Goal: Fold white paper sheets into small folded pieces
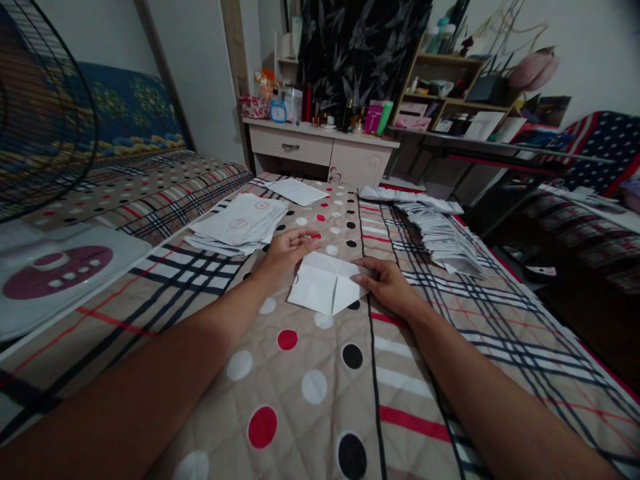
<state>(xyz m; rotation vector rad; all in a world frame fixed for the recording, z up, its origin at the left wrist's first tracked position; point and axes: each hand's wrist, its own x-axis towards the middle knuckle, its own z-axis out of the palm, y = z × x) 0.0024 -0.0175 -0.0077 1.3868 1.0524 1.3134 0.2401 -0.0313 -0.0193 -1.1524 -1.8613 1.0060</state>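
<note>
A white sheet of paper (320, 283), partly folded with a flap turned in at its right side, lies on the patterned bedspread in front of me. My right hand (383, 280) grips its right edge between thumb and fingers. At the upper left corner of the paper is my left hand (293, 248), fingers stretched out and apart, holding nothing. Just beyond it sits a stack of flat papers (245, 220) with faint reddish round prints. A long row of folded white papers (440, 233) leans over on the right.
Another white sheet (297, 191) lies farther back on the bedspread (315, 413). A fan cage (47, 107) stands at the left above a white plastic item with a purple oval (60, 272). A dresser (295, 147) and a shelf desk (450, 107) stand behind the bed.
</note>
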